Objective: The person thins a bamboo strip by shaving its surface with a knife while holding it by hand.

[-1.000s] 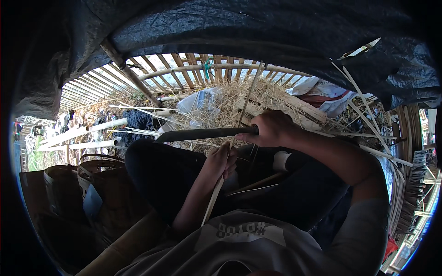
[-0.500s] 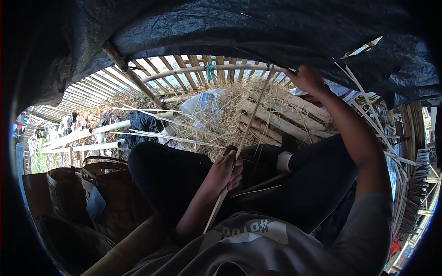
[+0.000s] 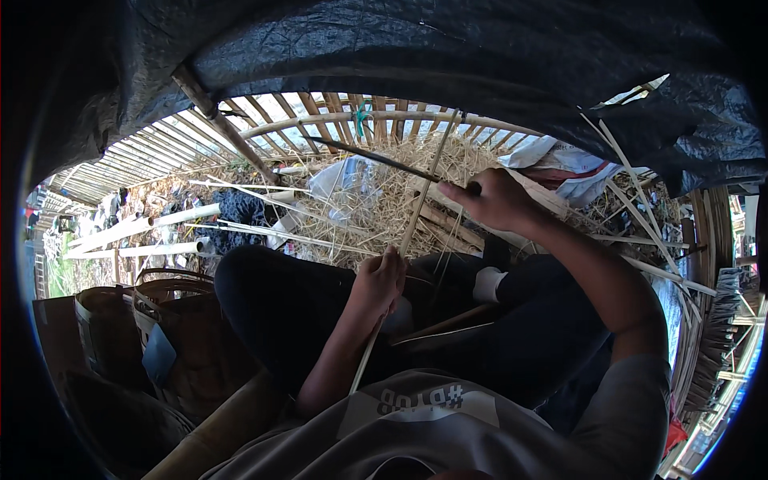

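Now, a long dark knife point(image 3: 372, 155) crosses a pale strip point(image 3: 414, 224)

So we have the person sitting cross-legged, knees spread wide, and both hands busy over the lap. The left hand point(image 3: 380, 280) is closed firmly around the strip, low down, between the knees. That strip slants from the grey shirt point(image 3: 448, 412) up through the fist and away to the right, its upper end in front of the slatted fence point(image 3: 320, 124).

And the right hand point(image 3: 496, 200)? Fingers wrapped tight on the knife, handle swallowed by the fist, blade pointing up and to the left. It crosses the strip well above the left hand — whether the edge touches, I can't tell from where I stand. The two hands are apart, right one higher.

Beyond them, loose straw point(image 3: 468, 160) covers the ground, with a whitish plastic sheet point(image 3: 324, 182) lying in it. Over on the left, woven baskets point(image 3: 196, 320) stand in shade beside a thick bamboo pole point(image 3: 216, 432), and a dark tarp point(image 3: 480, 56) hangs overhead.
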